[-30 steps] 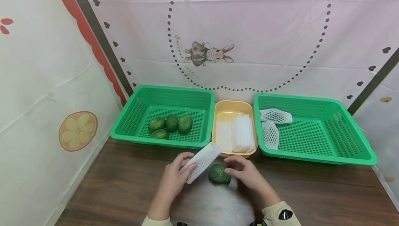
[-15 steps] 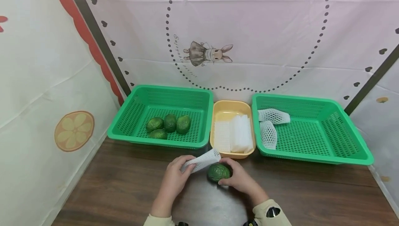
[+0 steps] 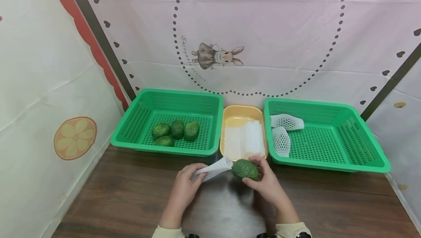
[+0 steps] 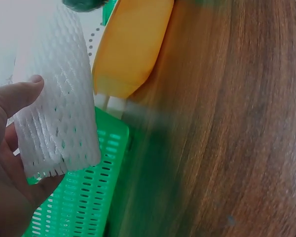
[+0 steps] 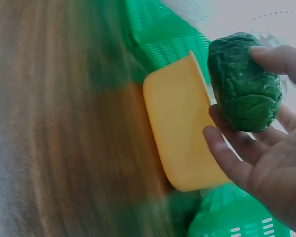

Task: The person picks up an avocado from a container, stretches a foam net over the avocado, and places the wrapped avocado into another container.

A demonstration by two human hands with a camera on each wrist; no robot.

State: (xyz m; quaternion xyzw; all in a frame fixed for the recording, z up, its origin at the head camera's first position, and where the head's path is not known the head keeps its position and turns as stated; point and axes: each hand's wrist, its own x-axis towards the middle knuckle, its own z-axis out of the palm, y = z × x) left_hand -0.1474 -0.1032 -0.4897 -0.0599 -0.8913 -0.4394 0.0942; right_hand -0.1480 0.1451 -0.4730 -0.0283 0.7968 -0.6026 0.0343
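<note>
A white foam net sleeve [image 3: 215, 168] is pinched near one end by my left hand [image 3: 187, 185], thumb on top. In the left wrist view the sleeve [image 4: 59, 103] hangs fairly flat, its far end towards the dark green fruit. My right hand [image 3: 268, 183] grips a wrinkled green avocado [image 3: 245, 169] above the table, just beside the sleeve's mouth. Whether the two touch, I cannot tell. The right wrist view shows the avocado [image 5: 244, 81] between thumb and fingers.
Several avocados [image 3: 177, 129] lie in the left green basket [image 3: 164, 150]. Folded white net sleeves [image 3: 253, 139] fill part of the yellow tray [image 3: 243, 109]. Two net-covered pieces [image 3: 281, 141] sit in the right green basket [image 3: 329, 165]. A patterned cloth [image 3: 276, 30] hangs behind.
My right hand has taken hold of the avocado, lifted it off the table and moved it up to the sleeve's end. The left hand has turned the sleeve flatter, its mouth towards the right.
</note>
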